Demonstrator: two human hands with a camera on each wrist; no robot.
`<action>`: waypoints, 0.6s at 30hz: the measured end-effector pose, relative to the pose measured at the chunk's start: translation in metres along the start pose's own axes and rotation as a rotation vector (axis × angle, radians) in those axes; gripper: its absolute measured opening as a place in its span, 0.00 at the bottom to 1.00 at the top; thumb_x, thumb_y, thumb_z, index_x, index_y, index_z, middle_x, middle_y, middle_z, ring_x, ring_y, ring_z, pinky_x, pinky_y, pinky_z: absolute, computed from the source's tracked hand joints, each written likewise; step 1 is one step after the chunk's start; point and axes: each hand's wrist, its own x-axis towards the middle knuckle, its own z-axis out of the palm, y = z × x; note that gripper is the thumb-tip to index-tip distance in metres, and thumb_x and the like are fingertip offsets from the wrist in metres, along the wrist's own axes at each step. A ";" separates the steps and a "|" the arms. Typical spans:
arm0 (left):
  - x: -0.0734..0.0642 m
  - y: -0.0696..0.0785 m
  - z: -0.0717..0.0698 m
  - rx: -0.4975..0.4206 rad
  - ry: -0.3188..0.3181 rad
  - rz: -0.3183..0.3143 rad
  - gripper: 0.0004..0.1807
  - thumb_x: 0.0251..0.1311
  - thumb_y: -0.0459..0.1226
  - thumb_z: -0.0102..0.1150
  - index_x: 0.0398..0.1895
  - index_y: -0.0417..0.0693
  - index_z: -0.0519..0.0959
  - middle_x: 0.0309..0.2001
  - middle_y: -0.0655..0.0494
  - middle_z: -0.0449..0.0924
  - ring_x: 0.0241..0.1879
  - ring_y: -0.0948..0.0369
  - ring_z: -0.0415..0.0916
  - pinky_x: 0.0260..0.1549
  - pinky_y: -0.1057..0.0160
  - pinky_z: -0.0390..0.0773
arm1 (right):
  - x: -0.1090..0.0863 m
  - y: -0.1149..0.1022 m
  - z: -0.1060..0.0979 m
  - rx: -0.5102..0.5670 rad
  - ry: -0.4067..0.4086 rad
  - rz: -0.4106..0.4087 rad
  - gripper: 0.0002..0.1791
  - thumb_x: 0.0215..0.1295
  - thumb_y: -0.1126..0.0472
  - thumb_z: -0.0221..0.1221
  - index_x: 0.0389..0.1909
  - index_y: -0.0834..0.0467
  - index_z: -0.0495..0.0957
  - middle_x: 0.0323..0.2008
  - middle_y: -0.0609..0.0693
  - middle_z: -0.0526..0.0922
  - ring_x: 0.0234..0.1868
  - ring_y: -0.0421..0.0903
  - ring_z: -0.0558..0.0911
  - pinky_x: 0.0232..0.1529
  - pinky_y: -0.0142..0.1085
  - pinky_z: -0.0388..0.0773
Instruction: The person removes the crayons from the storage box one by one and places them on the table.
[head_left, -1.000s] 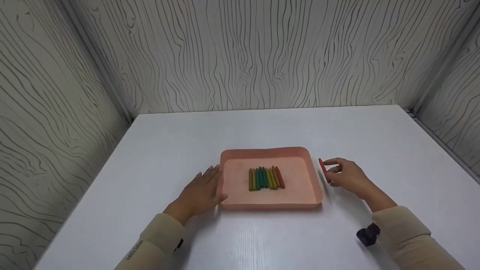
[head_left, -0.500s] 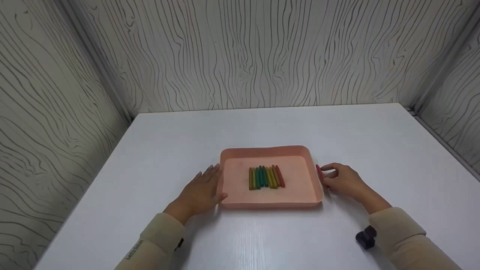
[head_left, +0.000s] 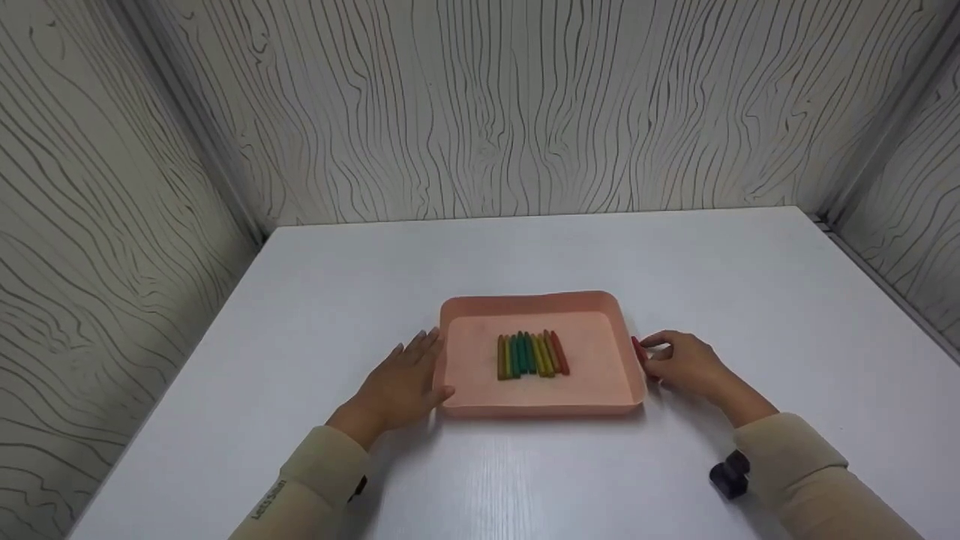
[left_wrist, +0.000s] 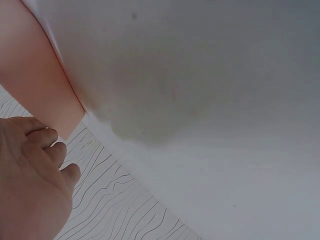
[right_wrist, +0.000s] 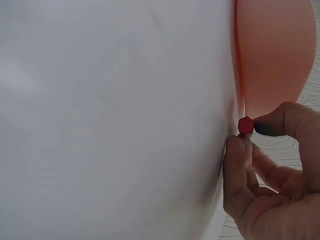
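My right hand (head_left: 686, 364) pinches a red crayon (head_left: 637, 347) between thumb and fingers, right beside the outer right wall of a pink tray (head_left: 540, 412). From the right wrist, the crayon's six-sided red end (right_wrist: 245, 125) shows at the fingertips, low near the table and close to the tray wall (right_wrist: 275, 55). My left hand (head_left: 397, 386) rests against the tray's left side with fingers extended and the thumb at the rim. Inside the tray lies a row of several crayons (head_left: 532, 355), in olive, yellow, green and red, side by side.
The tray stands on a white table (head_left: 480, 480). Behind it and on both sides rise panels (head_left: 480, 112) with a dark wood-grain pattern. A dark device (head_left: 729, 478) sits at the right wrist, below the beige sleeve (head_left: 795, 450).
My right hand has brought the red crayon left, up against the tray's right side, then slightly nearer to me. My left hand and the row of crayons have stayed put.
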 end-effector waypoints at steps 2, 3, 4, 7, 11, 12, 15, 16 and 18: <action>0.000 0.000 0.000 0.002 -0.002 0.001 0.41 0.69 0.55 0.44 0.73 0.36 0.50 0.74 0.46 0.45 0.73 0.50 0.42 0.67 0.48 0.48 | 0.000 0.000 0.000 0.000 -0.009 0.001 0.26 0.55 0.66 0.56 0.56 0.71 0.70 0.30 0.50 0.82 0.28 0.43 0.78 0.27 0.34 0.75; 0.000 0.000 0.000 0.004 -0.002 0.002 0.41 0.69 0.54 0.44 0.73 0.36 0.50 0.74 0.46 0.45 0.73 0.50 0.42 0.67 0.47 0.48 | 0.000 -0.001 0.000 0.000 -0.013 0.002 0.26 0.55 0.66 0.56 0.56 0.71 0.70 0.30 0.50 0.82 0.28 0.43 0.78 0.28 0.34 0.75; 0.000 0.000 0.000 0.009 -0.002 0.003 0.41 0.69 0.54 0.43 0.73 0.36 0.50 0.74 0.46 0.45 0.73 0.50 0.42 0.67 0.47 0.48 | -0.001 -0.001 0.000 0.000 -0.018 0.003 0.27 0.54 0.66 0.56 0.56 0.71 0.70 0.29 0.49 0.82 0.28 0.43 0.78 0.28 0.34 0.76; 0.001 0.000 0.000 0.015 -0.002 0.006 0.40 0.69 0.54 0.43 0.73 0.36 0.50 0.74 0.45 0.45 0.73 0.50 0.42 0.67 0.47 0.48 | -0.001 -0.002 0.000 -0.001 -0.025 0.011 0.27 0.53 0.66 0.57 0.56 0.71 0.70 0.29 0.49 0.82 0.28 0.43 0.78 0.29 0.34 0.77; 0.001 0.000 0.000 0.011 -0.002 0.005 0.40 0.69 0.54 0.44 0.73 0.36 0.49 0.74 0.46 0.45 0.73 0.50 0.42 0.67 0.47 0.48 | -0.002 -0.003 -0.002 -0.009 -0.025 0.022 0.28 0.55 0.64 0.59 0.57 0.71 0.70 0.32 0.51 0.82 0.30 0.43 0.78 0.30 0.35 0.78; 0.001 0.000 0.000 0.009 -0.003 0.005 0.40 0.69 0.54 0.44 0.73 0.36 0.49 0.74 0.46 0.45 0.73 0.50 0.42 0.67 0.47 0.48 | -0.002 -0.003 -0.002 -0.009 -0.026 0.024 0.28 0.55 0.63 0.60 0.57 0.71 0.70 0.33 0.51 0.82 0.30 0.43 0.78 0.30 0.36 0.78; 0.000 0.000 0.000 0.006 -0.002 0.004 0.40 0.69 0.54 0.43 0.73 0.36 0.49 0.74 0.46 0.45 0.73 0.50 0.42 0.67 0.47 0.48 | -0.003 -0.004 -0.003 0.000 -0.032 0.024 0.29 0.55 0.62 0.61 0.57 0.71 0.69 0.35 0.52 0.82 0.32 0.43 0.79 0.31 0.36 0.79; 0.000 0.000 0.000 0.004 0.000 0.005 0.40 0.69 0.53 0.43 0.73 0.36 0.49 0.74 0.46 0.45 0.73 0.50 0.42 0.67 0.47 0.48 | -0.004 -0.004 -0.003 -0.001 -0.033 0.024 0.29 0.56 0.62 0.61 0.58 0.71 0.69 0.36 0.53 0.82 0.32 0.44 0.79 0.31 0.36 0.79; 0.000 0.001 0.000 0.010 -0.001 0.002 0.40 0.69 0.54 0.43 0.73 0.36 0.49 0.74 0.46 0.45 0.73 0.51 0.42 0.67 0.48 0.48 | -0.005 -0.005 -0.004 -0.018 -0.037 0.017 0.29 0.56 0.61 0.61 0.58 0.71 0.70 0.37 0.55 0.82 0.33 0.45 0.79 0.31 0.37 0.79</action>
